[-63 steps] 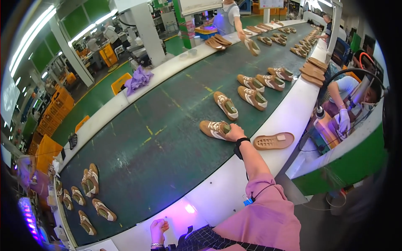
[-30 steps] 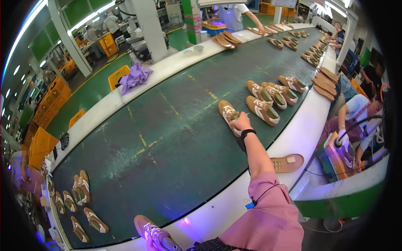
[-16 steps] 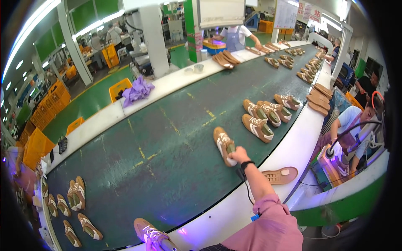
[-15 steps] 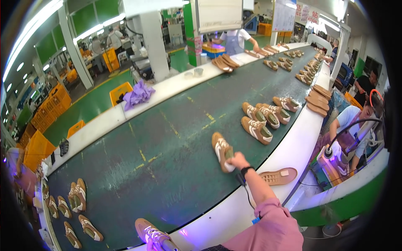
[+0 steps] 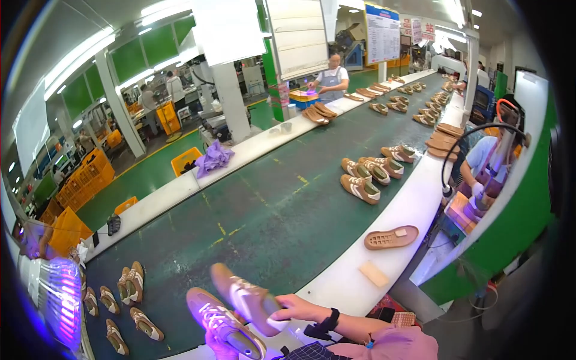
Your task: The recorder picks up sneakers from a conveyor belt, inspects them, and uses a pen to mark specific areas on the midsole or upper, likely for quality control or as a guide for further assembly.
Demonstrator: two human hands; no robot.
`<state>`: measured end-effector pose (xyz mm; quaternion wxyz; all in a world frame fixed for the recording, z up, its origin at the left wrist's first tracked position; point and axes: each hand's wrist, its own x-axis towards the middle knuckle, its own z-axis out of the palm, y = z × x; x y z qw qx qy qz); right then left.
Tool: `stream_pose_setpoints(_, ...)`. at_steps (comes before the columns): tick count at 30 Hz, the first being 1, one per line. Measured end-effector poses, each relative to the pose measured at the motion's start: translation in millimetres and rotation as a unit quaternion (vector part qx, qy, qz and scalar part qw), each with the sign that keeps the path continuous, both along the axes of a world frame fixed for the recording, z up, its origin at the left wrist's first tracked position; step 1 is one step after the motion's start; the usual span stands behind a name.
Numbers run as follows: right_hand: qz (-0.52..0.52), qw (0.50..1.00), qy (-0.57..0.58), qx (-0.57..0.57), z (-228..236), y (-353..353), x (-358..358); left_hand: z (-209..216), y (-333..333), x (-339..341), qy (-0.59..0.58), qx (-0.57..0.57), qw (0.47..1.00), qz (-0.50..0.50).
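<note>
Gripping a blurred tan sneaker (image 5: 243, 298) by its heel, your right hand (image 5: 300, 309) reaches leftward; your left hand (image 5: 217, 345) clasps a second sneaker (image 5: 223, 324) from beneath. Its fingers are mostly hidden.

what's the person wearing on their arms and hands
Both hands are bare, no gloves. The right hand has a black watch-like band at the wrist and a pink sleeve further up the forearm. The left hand is mostly hidden; no sleeve shows.

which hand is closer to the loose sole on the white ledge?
Right. The right hand holds a shoe below-left of the sole; the left hand, under another shoe, is farther left.
</note>
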<state>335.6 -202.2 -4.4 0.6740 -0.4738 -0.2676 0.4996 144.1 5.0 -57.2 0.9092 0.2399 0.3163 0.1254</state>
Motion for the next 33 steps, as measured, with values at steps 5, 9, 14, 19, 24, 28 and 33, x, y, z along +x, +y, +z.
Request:
stream_pose_setpoints(5, 0.007, 0.895, -0.436, 0.094, 114.6, 15.4, -43.0, 24.5, 4.3, -12.3, -0.04, 0.012, 0.999, -0.013)
stream_pose_setpoints(9, -0.087, 0.98, -0.149, 0.103, 65.8, 58.1, -76.5, 43.6, 9.9, -26.8, -0.063, 0.026, 0.997, -0.029)
stream_pose_setpoints(14, 0.173, 0.946, 0.21, 0.176, 25.6, 64.0, -114.3, 60.6, 17.3, -37.1, -0.101, 0.041, 0.994, -0.013)
stream_pose_setpoints(19, 0.251, 0.921, 0.279, 0.102, 19.2, 60.5, -116.8, 66.2, 16.2, -53.8, -0.126, 0.043, 0.991, 0.006)
stream_pose_setpoints(24, 0.213, 0.931, 0.281, 0.091, 22.7, 56.5, -111.6, 69.0, 11.0, -60.6, -0.152, 0.041, 0.987, 0.016)
stream_pose_setpoints(28, 0.206, 0.93, 0.294, 0.079, 16.1, 49.3, -109.5, 73.7, 6.5, -58.0, -0.177, 0.04, 0.983, 0.017)
stream_pose_setpoints(33, 0.226, 0.925, 0.282, 0.114, 22.7, 42.5, -102.6, 77.2, 1.0, -58.0, -0.208, 0.044, 0.977, 0.029)
